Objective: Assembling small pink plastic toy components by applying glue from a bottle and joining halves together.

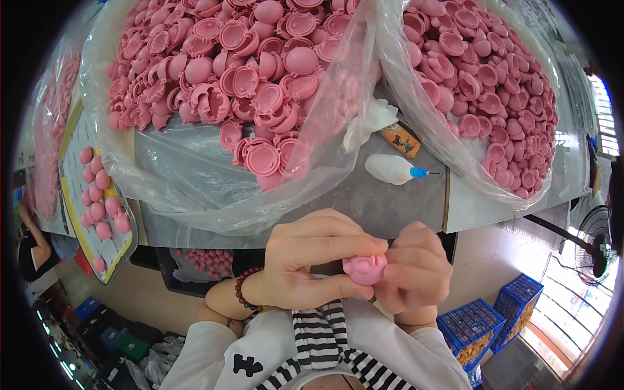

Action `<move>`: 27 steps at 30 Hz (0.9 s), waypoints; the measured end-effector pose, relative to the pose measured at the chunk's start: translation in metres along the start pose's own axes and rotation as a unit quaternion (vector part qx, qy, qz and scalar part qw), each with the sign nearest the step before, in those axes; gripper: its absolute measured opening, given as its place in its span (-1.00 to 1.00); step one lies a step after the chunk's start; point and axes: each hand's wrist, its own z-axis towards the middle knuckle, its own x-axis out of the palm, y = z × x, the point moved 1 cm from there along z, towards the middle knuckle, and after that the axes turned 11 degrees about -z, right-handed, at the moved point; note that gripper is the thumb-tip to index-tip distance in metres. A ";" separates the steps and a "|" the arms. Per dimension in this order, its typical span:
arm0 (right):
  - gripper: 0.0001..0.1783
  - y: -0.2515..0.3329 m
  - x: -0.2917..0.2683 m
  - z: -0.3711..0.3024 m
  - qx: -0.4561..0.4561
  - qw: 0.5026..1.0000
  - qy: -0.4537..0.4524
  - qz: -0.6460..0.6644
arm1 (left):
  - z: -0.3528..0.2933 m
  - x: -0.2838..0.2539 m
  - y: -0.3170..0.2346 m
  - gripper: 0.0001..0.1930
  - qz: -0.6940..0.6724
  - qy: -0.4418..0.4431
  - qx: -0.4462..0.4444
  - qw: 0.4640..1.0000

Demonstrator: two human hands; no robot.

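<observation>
Close in front of my chest, my left hand (318, 260) pinches a small round pink plastic ball (366, 268) between thumb and fingers. Small raised shapes mark the ball's surface. My right hand (414, 270) is closed against the ball's right side, with its fingers curled; whether it grips anything else is hidden. Beyond my hands, a heap of pink plastic half-shells (260, 91) lies in a clear plastic bag on the grey table (325, 214). A second heap of pink shell parts (481, 84) fills another bag to the right.
A white squeeze bottle (389, 169) with a blue needle tip lies between the bags, beside an orange packet (401, 140) and crumpled white tissue (374, 120). Several pink balls (97, 211) rest on a tray at left. Below the table edge sits a dark bin (170, 270); blue crates (471, 331) stand lower right.
</observation>
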 end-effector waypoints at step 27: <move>-0.44 -0.036 -0.018 0.003 0.252 0.917 -0.151 0.271 | -0.008 -0.001 -0.008 -0.55 -0.327 -0.060 -0.127 0.935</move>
